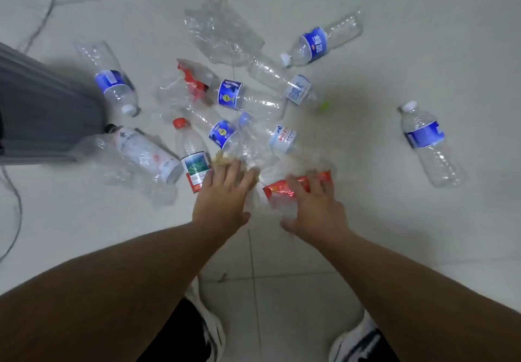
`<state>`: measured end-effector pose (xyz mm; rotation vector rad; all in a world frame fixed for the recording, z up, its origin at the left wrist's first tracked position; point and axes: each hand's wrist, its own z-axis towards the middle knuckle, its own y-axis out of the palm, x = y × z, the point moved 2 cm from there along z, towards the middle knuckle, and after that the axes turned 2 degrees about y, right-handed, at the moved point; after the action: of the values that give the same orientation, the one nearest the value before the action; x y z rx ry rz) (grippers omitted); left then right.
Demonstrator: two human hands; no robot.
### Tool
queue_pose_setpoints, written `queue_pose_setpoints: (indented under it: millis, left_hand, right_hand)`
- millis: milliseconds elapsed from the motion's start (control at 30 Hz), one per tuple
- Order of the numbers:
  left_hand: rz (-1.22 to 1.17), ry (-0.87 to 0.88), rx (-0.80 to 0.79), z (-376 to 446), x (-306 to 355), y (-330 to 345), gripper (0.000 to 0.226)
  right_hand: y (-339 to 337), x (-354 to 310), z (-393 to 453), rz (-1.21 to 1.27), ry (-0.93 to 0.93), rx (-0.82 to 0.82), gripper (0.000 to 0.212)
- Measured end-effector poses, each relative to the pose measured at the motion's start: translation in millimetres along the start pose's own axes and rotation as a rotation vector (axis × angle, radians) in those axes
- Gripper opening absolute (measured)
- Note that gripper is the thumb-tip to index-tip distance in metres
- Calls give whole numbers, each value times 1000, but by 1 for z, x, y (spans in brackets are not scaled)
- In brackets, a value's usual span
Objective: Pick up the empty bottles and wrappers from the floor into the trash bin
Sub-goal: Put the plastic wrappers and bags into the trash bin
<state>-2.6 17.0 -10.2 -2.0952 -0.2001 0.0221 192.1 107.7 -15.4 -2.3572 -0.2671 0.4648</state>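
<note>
Nearest me, my right hand curls its fingers over a red wrapper on the floor. My left hand lies flat, fingers straight, on clear crumpled plastic beside it. Beyond them empty bottles lie scattered: a red-capped bottle, a blue-labelled bottle off right. The grey bin stands at left; I cannot see inside it.

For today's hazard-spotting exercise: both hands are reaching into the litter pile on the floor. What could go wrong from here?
1. The right hand lies on a crinkly red wrapper; it may slip free.
2. Round bottles, like the red-capped bottle beside the left hand, could roll if nudged.
3. A cable near the grey bin might snag feet.
</note>
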Motion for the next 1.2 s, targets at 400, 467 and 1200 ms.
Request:
queue_pose_setpoints:
  millis: [400, 467, 1200]
  left_hand:
    - [-187, 66, 18, -16, 16, 23, 62]
    - [-218, 27, 8, -34, 19, -1, 71]
    - [-351, -314, -45, -211, -11, -197, 52]
  right_hand:
    - [20, 31, -12, -253, -95, 99, 55]
    - [-1, 31, -34, -205, -37, 133, 52]
    - [-207, -52, -195, -230, -35, 134, 48]
